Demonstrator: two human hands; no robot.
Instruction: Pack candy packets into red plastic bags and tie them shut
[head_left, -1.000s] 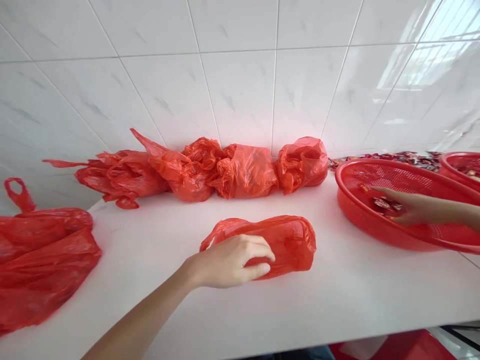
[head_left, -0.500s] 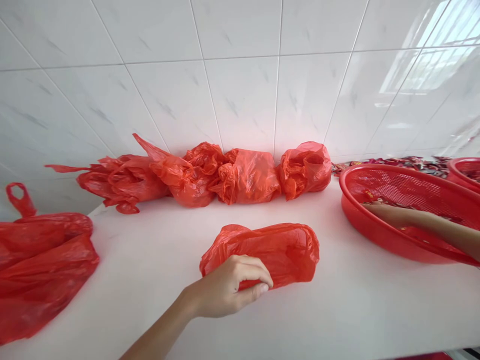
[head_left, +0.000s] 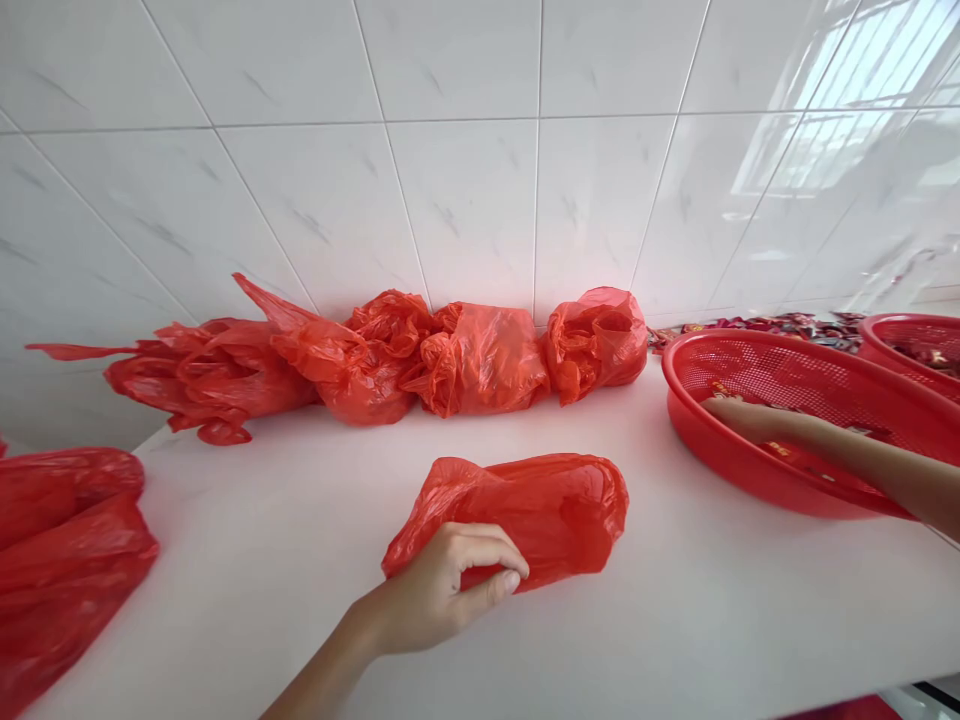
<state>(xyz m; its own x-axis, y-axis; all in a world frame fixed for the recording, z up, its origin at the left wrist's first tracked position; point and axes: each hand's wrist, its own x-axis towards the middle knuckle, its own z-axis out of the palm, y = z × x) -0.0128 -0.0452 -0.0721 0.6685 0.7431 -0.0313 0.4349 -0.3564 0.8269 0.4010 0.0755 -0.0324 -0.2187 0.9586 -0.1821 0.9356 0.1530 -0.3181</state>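
Observation:
My left hand (head_left: 454, 585) pinches the near edge of a red plastic bag (head_left: 555, 510) between thumb and fingers. The bag lies on the white tabletop with its mouth spread. To the right, my right hand (head_left: 739, 418) reaches over the near rim of a red mesh basket (head_left: 694, 440) and down among small red wrapped packets (head_left: 799, 458). The fingers of that hand are hidden by the packets and the basket, so its grip does not show.
Several bunched red bags (head_left: 487, 360) stand along the tiled wall (head_left: 465, 190). A larger red bag (head_left: 67, 560) hangs at the left edge. Loose wrapped packets (head_left: 780, 325) lie behind the basket, near a second red basket (head_left: 900, 340).
The view has shifted slightly, so most things sit further left. My right hand has moved a little within the basket among the packets. My left hand keeps its pinch on the bag.

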